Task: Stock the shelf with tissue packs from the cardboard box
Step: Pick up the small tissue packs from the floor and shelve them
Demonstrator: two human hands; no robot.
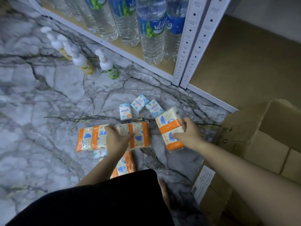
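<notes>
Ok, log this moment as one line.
left hand: on middle tissue pack | right hand: grips right tissue pack | cardboard box: open

Both hands, left hand (118, 137) and right hand (189, 133), on orange tissue packs (169, 128).

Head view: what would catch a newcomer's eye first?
Orange tissue packs lie scattered on the marble floor at center; the right hand grips one while the left hand rests on another. Water bottles line the shelf above, and an open cardboard box sits right.
</notes>
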